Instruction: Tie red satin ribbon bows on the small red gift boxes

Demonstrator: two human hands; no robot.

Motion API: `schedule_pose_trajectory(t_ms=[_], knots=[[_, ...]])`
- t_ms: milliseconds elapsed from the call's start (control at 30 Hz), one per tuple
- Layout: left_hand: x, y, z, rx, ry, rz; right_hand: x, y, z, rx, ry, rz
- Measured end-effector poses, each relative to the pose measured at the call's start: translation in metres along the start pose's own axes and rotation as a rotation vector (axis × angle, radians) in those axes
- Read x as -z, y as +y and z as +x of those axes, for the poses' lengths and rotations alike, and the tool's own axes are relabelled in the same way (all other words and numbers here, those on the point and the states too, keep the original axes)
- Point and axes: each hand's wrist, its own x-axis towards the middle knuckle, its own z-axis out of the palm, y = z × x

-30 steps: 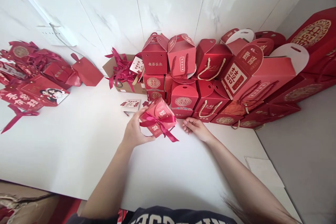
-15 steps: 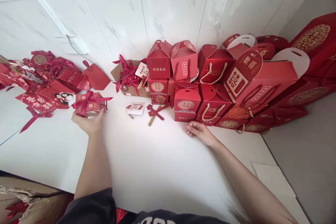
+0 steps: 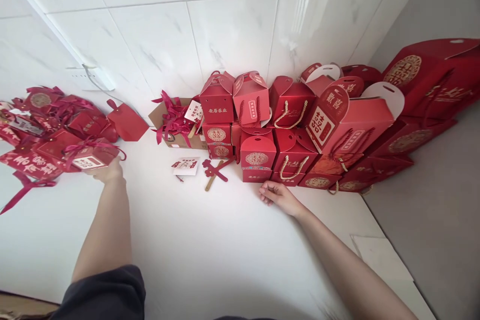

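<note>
At the left, my left hand (image 3: 107, 172) is closed around a small red gift box (image 3: 92, 156) tied with a dark red ribbon; a cream panel with a red double-happiness sign shows on its side. The box is held against the front of a pile of similar red boxes (image 3: 56, 145). My right hand (image 3: 279, 196) rests on the white table, fingers curled in, with nothing visible in them. Just behind it stands a stack of red gift boxes (image 3: 258, 157). Between the hands lie a white printed card (image 3: 186, 166) and crossed red and gold strips (image 3: 215, 174).
A small cardboard box (image 3: 180, 140) holds red ribbons and tags against the tiled wall. Larger red boxes with rope handles (image 3: 292, 160) rise at the right. A red tag-shaped pouch (image 3: 127, 121) leans near the wall socket (image 3: 90, 79).
My left hand has carried the ribboned box leftward to the pile and turned it, so its cream panel shows. My right hand stays by the stack. The view has shifted slightly.
</note>
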Motion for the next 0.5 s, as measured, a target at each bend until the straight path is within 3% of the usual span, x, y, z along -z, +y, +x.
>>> schedule_pose_trajectory(t_ms=[67, 133, 333, 500], knots=[[-0.018, 0.008, 0.0, 0.08, 0.137, 0.003, -0.001, 0.0, 0.001, 0.003, 0.003, 0.005], [-0.037, 0.023, 0.002, 0.095, 0.199, 0.011, -0.001, 0.0, 0.002, 0.005, 0.005, 0.007], [-0.092, 0.107, -0.001, -0.145, 0.013, -0.02, -0.002, -0.001, 0.002, 0.023, 0.006, -0.002], [-0.131, 0.194, -0.025, -0.441, 0.045, -0.151, -0.002, -0.003, 0.003, 0.039, 0.01, -0.032]])
